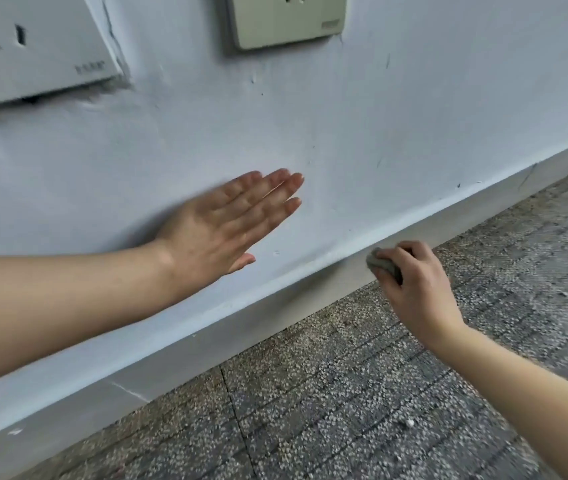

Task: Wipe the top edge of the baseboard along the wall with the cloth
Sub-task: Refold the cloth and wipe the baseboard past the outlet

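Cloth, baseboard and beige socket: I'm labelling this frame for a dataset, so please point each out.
cloth [381, 265]: head view, exposed grey end of the wad.
baseboard [310, 296]: head view, its front face left of the cloth.
beige socket [287, 20]: head view, middle of its plate.

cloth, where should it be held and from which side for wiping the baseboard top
Grip the cloth as a bunched wad, coming from the room side as the right hand does, with fingers curled round its back. The grey end pokes past the fingers toward the wall, so it can likely ride the baseboard ledge.
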